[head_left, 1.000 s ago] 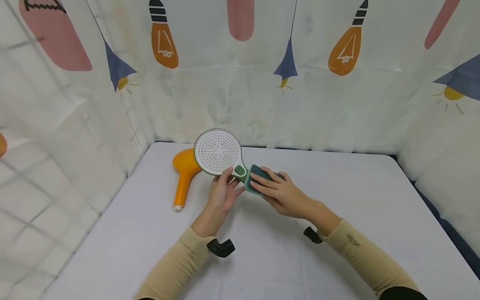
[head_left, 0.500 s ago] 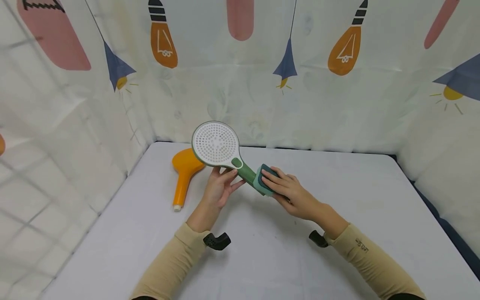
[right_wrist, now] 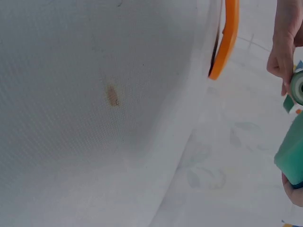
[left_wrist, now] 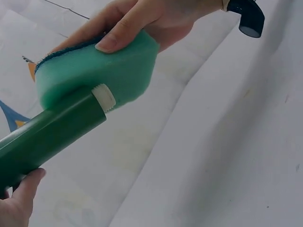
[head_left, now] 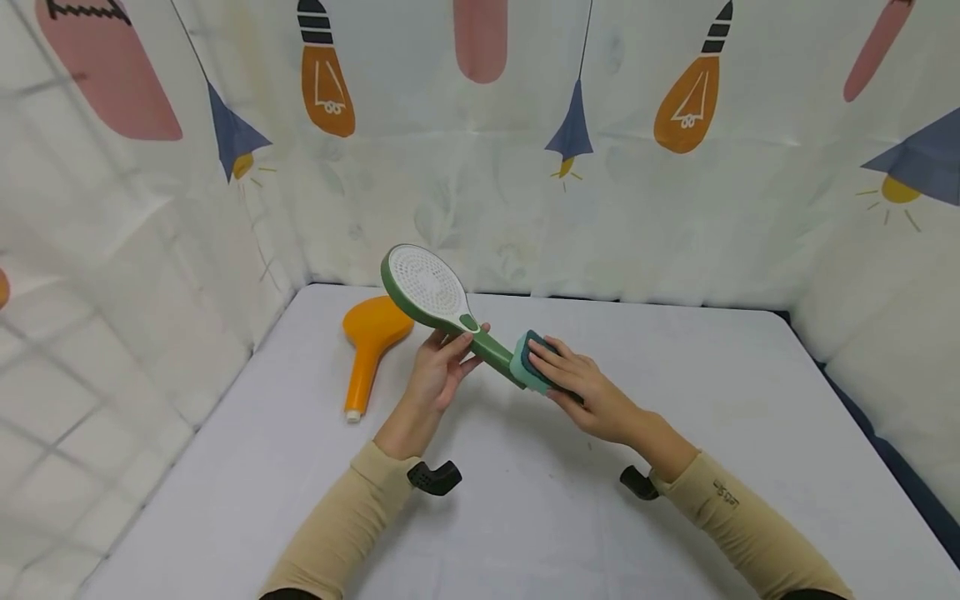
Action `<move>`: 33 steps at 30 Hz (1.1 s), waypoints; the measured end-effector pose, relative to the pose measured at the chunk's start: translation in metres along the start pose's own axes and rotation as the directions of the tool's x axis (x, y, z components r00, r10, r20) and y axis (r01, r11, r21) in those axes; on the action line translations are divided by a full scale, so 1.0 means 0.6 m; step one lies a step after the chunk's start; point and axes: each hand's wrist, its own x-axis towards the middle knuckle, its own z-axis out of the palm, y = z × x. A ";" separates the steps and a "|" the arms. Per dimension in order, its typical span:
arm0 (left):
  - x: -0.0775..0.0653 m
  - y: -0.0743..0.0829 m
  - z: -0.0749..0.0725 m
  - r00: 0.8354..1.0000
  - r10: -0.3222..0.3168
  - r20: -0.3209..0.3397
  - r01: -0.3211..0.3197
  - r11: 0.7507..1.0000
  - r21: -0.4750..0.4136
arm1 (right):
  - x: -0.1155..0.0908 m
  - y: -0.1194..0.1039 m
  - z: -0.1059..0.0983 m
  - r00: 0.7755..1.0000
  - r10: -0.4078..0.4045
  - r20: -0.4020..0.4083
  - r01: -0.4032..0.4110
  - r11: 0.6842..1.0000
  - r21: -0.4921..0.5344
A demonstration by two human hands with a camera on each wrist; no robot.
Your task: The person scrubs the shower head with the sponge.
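Observation:
A green shower head with a white nozzle face is held up above the table, tilted, its handle sloping down to the right. My left hand grips it at the upper handle, just below the head. In my right hand is a sponge, light teal with a dark scouring side under the fingers. The sponge's soft side presses against the lower handle. In the left wrist view the sponge touches the green handle close to its white threaded end.
An orange shower head lies on the white-covered table, left of my left hand. A curtain printed with lamps and bulbs hangs behind the table and along both sides.
The sponge has slid from near the head down the handle toward its lower end. The shower head has risen slightly and turned, so its green rim now shows.

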 end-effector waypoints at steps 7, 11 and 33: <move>0.004 0.004 -0.006 0.993 -0.113 0.044 0.117 0.986 -0.118 | -0.004 -0.003 -0.008 1.000 0.004 -0.023 -0.003 0.999 0.042; 0.006 0.004 -0.009 0.988 -0.134 0.076 0.145 0.975 -0.169 | -0.001 -0.002 -0.013 0.999 -0.027 -0.040 0.029 0.998 0.054; 0.011 0.001 0.012 0.995 -0.061 -0.083 0.065 0.997 0.040 | 0.028 0.006 0.012 0.992 -0.121 0.020 0.122 0.957 -0.261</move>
